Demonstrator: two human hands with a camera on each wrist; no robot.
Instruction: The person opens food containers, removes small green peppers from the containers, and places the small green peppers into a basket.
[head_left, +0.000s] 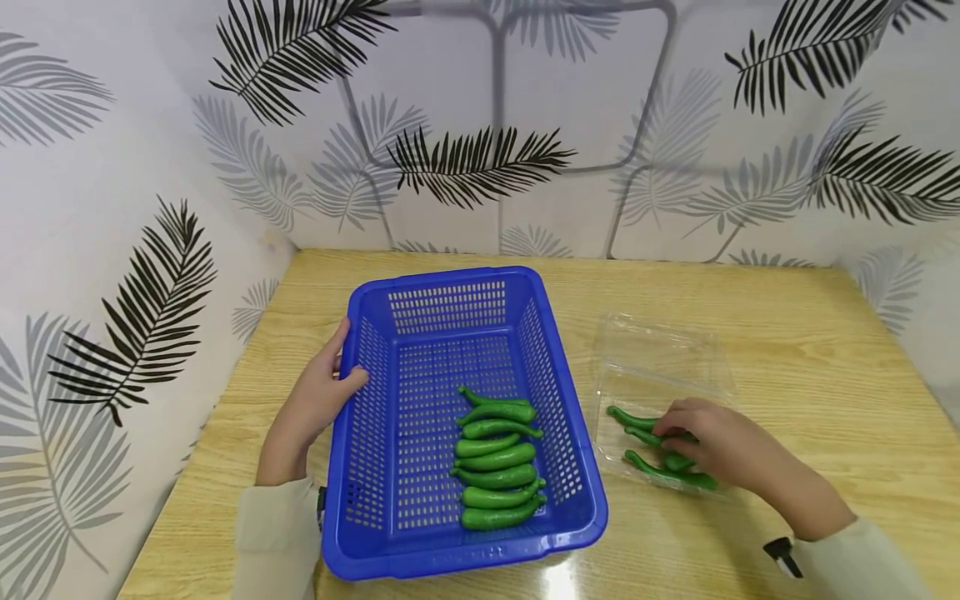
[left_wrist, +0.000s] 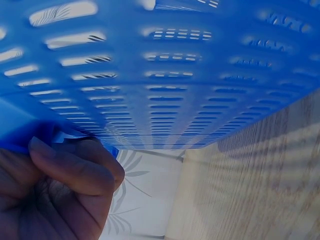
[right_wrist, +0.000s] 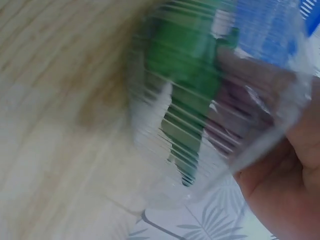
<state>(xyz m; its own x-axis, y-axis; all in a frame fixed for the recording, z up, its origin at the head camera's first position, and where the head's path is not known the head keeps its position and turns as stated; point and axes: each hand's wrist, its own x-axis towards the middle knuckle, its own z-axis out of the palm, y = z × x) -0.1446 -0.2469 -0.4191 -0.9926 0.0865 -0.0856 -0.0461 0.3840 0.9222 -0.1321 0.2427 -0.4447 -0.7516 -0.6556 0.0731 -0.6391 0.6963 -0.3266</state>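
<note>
A blue plastic basket with slotted walls stands on the table. Several long green peppers lie in it side by side, in a column at its right. My left hand grips the basket's left rim, thumb on the inner side; the left wrist view shows that hand curled at the rim under the slotted wall. A clear plastic box, lid open, sits right of the basket with several green peppers in it. In the box, my right hand pinches a pepper; the box wall overlaps its fingers in the right wrist view.
The wooden table reaches back to a wall covering with a leaf pattern, which also rises at both sides. The basket and the clear box stand close together, a narrow strip of wood between them.
</note>
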